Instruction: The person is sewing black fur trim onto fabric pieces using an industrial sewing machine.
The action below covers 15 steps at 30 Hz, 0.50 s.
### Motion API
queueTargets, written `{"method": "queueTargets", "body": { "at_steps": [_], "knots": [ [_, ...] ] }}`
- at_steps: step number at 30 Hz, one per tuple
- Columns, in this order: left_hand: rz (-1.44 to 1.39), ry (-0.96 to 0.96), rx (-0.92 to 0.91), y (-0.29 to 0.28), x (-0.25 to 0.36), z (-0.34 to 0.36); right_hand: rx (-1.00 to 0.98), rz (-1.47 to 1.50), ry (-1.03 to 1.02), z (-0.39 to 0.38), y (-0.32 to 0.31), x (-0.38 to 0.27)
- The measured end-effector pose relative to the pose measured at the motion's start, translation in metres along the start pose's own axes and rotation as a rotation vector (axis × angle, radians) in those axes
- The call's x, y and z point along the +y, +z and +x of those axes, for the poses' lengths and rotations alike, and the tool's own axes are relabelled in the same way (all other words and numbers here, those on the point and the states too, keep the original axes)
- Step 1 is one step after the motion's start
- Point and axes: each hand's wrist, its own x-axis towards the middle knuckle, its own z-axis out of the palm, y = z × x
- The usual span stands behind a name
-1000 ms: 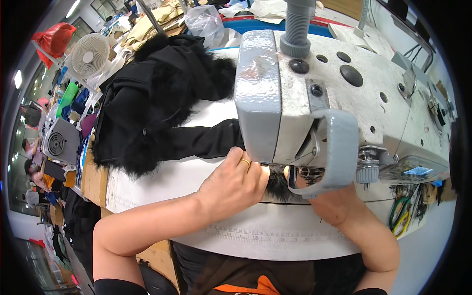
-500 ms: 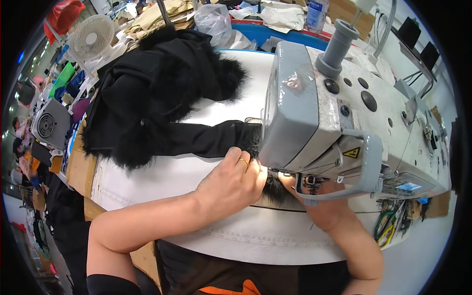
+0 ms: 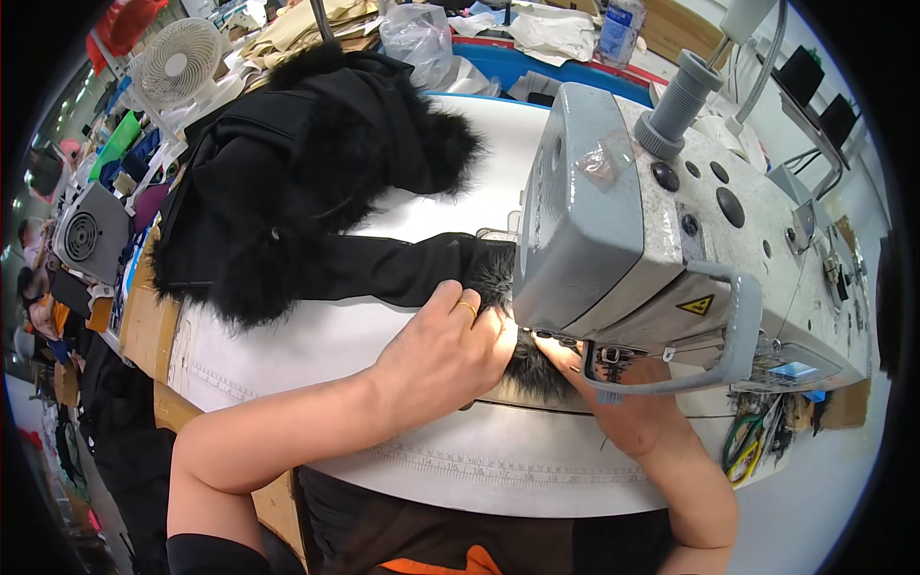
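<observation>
My left hand (image 3: 446,345), a ring on one finger, is closed with its fingertips pinching black fur trim (image 3: 537,372) beside the head of a grey and white sewing machine (image 3: 585,230). On the other side of the fur, my right hand (image 3: 623,407) reaches in under the machine head. Its thumb side lies along the trim; the machine's grey guard hides most of its fingers. The needle area is out of sight. From the trim a black fabric strip (image 3: 393,270) runs left to a bunched black garment (image 3: 307,144) with fluffy fur edges, lying on the white table.
Scissors with green and yellow handles (image 3: 743,446) lie by the machine's right end. A printed ruler scale (image 3: 460,467) follows the table's near edge. Behind stand a blue bin (image 3: 522,65), a plastic bag (image 3: 417,43) and a bottle (image 3: 618,31). A white fan (image 3: 177,65) is far left.
The whole view has shifted slightly, with the machine now farther right in it. My left hand has moved slightly left relative to the machine, and more fur shows between my hands.
</observation>
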Motion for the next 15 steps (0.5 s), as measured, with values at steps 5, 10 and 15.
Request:
{"method": "queueTargets", "body": {
  "at_steps": [5, 10, 15],
  "knots": [
    [0.009, -0.010, 0.006, 0.0014, -0.0002, -0.0001, -0.127, 0.045, 0.069, 0.0016, -0.0008, 0.0021],
    [0.027, -0.009, -0.018, -0.0005, 0.0009, 0.0006, -0.188, 0.021, 0.068, 0.0054, -0.0023, 0.0029],
    [0.019, -0.014, -0.018, -0.0026, 0.0011, -0.0001, -0.192, -0.017, 0.063, 0.0028, 0.0020, 0.0038]
  ]
}}
